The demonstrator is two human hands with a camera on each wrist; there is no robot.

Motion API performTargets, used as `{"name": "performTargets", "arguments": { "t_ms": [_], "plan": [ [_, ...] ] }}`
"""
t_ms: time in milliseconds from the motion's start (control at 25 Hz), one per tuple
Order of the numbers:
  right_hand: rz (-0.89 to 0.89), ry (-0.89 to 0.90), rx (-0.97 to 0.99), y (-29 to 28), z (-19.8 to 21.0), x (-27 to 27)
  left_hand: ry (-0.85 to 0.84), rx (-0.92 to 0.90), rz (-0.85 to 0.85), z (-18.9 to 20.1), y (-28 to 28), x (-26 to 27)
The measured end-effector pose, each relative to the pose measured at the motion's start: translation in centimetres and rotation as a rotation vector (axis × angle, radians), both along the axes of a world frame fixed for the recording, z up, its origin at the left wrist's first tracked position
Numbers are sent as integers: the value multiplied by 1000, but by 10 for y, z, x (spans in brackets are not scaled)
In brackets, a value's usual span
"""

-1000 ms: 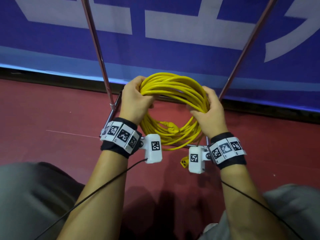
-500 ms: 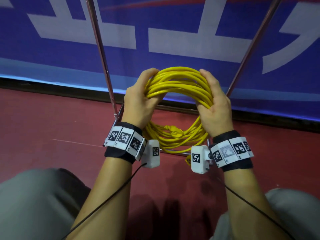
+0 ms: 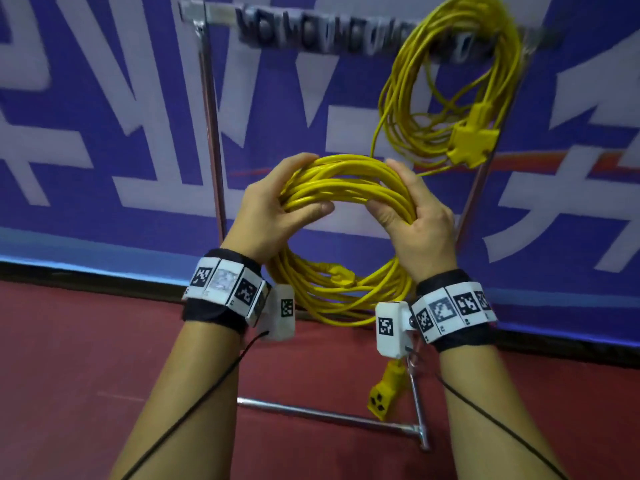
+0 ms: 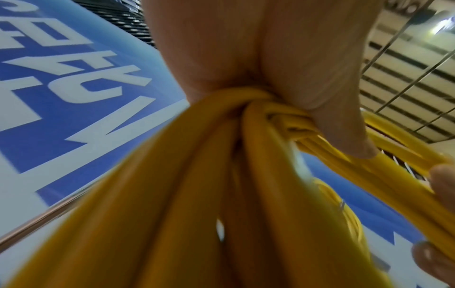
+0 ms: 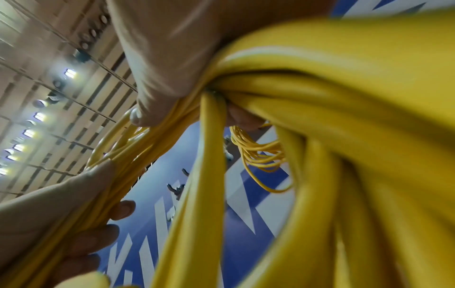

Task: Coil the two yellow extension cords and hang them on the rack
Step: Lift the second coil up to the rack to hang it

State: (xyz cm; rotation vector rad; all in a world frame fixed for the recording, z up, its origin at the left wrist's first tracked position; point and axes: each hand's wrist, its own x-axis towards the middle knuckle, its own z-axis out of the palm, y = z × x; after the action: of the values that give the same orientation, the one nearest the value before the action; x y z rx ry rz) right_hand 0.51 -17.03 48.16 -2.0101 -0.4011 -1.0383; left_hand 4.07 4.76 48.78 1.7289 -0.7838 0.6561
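A coiled yellow extension cord (image 3: 346,181) is held up in front of the rack by both hands. My left hand (image 3: 277,206) grips the coil's upper left, fingers over the top and thumb beneath. My right hand (image 3: 412,216) grips its upper right the same way. The coil's socket end (image 3: 384,393) dangles below my right wrist. A second yellow cord (image 3: 446,98), coiled, hangs from the right part of the rack's top bar (image 3: 311,29), its yellow plug block (image 3: 472,140) low on the loop. In both wrist views the strands (image 4: 221,194) (image 5: 344,136) fill the frame, blurred.
The metal rack has a left post (image 3: 211,133), a right post (image 3: 481,188) and a floor bar (image 3: 329,415) on red flooring (image 3: 86,358). A blue and white banner (image 3: 104,133) runs right behind it. Thin black wrist cables (image 3: 194,407) trail along both forearms.
Both hands have raised the coil from near the floor bar to mid-height of the rack. The view tilted up, so the top bar and the hanging cord now show.
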Motion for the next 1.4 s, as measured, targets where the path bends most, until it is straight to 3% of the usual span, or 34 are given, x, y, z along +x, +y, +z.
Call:
{"name": "performTargets", "arguments": {
  "t_ms": [440,640,800,960,1080,1320,1400],
  "plan": [
    [53,-76,-183,22,139,97,-114,75,49,121,35,91],
    [-49,-123,-145,40,200,146,-138,96,196,187,41,141],
    [-154,-121,-201,45,238,181,-210,226,390,220,38,182],
    [-348,-4,-397,54,246,206,-237,445,588,218,31,213],
    [-418,170,-541,53,247,212,-253,542,627,212,34,223],
    [-302,384,-750,37,256,209,-269,645,621,201,43,216],
    [-191,383,-705,36,257,206,-225,623,609,195,41,212]
  ]
}}
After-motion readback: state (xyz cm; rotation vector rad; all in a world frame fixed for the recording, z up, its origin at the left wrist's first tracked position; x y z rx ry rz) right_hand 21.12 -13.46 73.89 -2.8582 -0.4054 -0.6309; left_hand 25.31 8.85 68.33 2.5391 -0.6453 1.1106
